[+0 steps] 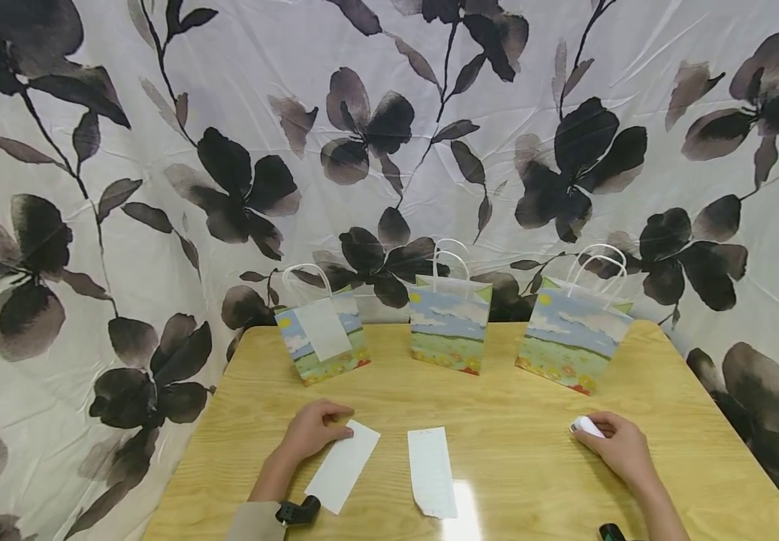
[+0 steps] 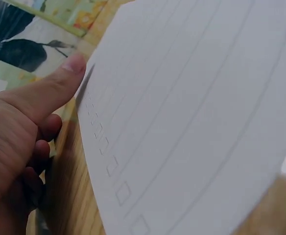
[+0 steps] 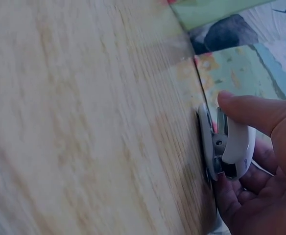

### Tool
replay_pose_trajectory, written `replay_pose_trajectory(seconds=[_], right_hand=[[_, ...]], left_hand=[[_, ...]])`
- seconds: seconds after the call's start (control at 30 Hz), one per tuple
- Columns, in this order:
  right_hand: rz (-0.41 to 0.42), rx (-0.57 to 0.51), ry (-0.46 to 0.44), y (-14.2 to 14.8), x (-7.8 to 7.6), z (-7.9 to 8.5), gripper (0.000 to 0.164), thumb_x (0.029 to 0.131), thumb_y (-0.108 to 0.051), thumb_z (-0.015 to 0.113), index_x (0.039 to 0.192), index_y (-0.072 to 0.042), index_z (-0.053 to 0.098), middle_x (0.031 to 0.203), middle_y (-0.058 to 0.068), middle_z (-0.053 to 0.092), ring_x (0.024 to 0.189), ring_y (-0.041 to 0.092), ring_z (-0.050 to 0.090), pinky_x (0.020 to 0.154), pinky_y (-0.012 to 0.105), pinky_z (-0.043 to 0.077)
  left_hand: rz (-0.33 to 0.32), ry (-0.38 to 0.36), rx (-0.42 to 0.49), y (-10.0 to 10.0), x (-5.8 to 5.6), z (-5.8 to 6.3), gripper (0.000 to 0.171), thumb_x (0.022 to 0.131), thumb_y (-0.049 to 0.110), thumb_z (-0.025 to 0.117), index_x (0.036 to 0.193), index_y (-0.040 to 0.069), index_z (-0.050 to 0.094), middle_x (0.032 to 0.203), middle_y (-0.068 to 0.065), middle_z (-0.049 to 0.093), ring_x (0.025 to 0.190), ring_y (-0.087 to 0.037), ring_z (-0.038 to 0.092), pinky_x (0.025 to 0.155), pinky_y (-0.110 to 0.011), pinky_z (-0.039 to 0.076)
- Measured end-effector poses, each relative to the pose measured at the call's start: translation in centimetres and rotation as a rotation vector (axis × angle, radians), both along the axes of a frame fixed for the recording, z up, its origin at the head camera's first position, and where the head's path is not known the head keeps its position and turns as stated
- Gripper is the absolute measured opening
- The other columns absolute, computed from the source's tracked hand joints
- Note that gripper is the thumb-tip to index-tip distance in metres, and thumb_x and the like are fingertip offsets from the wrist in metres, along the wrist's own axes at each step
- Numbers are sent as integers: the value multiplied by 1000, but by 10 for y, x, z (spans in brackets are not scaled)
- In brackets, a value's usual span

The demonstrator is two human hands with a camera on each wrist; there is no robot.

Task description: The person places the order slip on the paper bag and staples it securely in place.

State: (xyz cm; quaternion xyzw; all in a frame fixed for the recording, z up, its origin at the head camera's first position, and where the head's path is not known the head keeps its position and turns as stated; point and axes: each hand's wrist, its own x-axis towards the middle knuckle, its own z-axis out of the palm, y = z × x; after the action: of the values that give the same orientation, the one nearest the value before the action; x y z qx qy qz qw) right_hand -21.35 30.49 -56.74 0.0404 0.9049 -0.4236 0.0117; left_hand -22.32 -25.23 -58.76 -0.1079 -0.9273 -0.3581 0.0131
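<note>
At a lined paper slip (image 1: 343,469) on the table, my left hand (image 1: 311,430) has its thumb at the top left edge. In the left wrist view the thumb tip meets the edge of the slip (image 2: 182,112), which carries printed lines and small checkboxes; the other fingers bend loosely below. My right hand (image 1: 622,447) holds a small white stapler (image 1: 587,427) close over the tabletop. Thumb and fingers wrap the stapler (image 3: 238,147) in the right wrist view. Between the hands lies a second slip (image 1: 432,473) with a torn lower edge.
Three paper gift bags with painted meadows stand along the back: a left bag (image 1: 355,342) with a white slip (image 1: 324,329) over its front, a middle bag (image 1: 448,327) and a right bag (image 1: 568,342). Behind the wooden table (image 1: 517,481) hangs a floral cloth (image 1: 389,83).
</note>
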Motion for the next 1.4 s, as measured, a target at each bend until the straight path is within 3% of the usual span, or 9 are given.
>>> replay_pose_trajectory(seconds=[0.17,0.4,0.6,0.77,0.9,1.07,1.3,1.4], right_hand=[[-9,-15,-21,5,1,1,59,83,-36,79,119,8,61,102,16,67,89,26,63,68,32,50],[4,-73,-42,2,0,2,59,82,-33,81,120,7,61,106,16,66,92,25,62,70,31,49],[-19,-54,-44,10,6,3,59,82,-32,80,120,9,60,104,16,66,91,25,62,70,32,49],[-30,-75,-85,8,15,-9,58,82,-33,80,119,8,61,104,13,66,89,22,62,70,31,50],[-32,-89,-69,6,11,-8,59,84,-34,78,120,9,60,105,15,66,91,24,62,71,33,50],[-29,-91,-54,4,3,-4,59,84,-33,78,121,8,60,107,15,65,92,24,61,71,32,50],[-15,-122,-12,4,-3,-5,54,83,-31,79,119,5,62,104,13,66,92,25,62,73,35,50],[-23,-131,-19,5,1,-8,51,82,-26,81,118,4,63,103,12,67,92,24,63,72,33,51]], left_hand=[[-44,22,-35,5,-7,0,28,81,40,78,105,27,77,81,14,56,69,-7,50,61,-28,44],[-43,5,-94,4,-6,2,16,83,37,77,97,31,77,78,15,54,67,-6,48,59,-27,43],[-93,-14,-78,11,-10,0,7,84,35,76,91,32,76,80,14,55,70,-7,49,61,-27,44],[-127,-30,18,4,5,-10,6,85,33,76,87,27,77,82,13,58,70,-6,51,61,-26,45],[-131,-55,177,-1,7,-4,9,89,27,73,91,19,75,87,7,65,75,-10,59,64,-28,50],[-97,-151,297,-8,8,10,12,92,23,69,94,12,71,88,0,68,75,-16,62,65,-30,51],[67,-146,388,-10,17,32,9,87,15,74,90,6,73,86,-5,68,72,-19,62,63,-30,51],[112,-148,402,-5,19,43,13,85,10,76,96,3,74,87,-7,68,72,-18,62,62,-30,51]])
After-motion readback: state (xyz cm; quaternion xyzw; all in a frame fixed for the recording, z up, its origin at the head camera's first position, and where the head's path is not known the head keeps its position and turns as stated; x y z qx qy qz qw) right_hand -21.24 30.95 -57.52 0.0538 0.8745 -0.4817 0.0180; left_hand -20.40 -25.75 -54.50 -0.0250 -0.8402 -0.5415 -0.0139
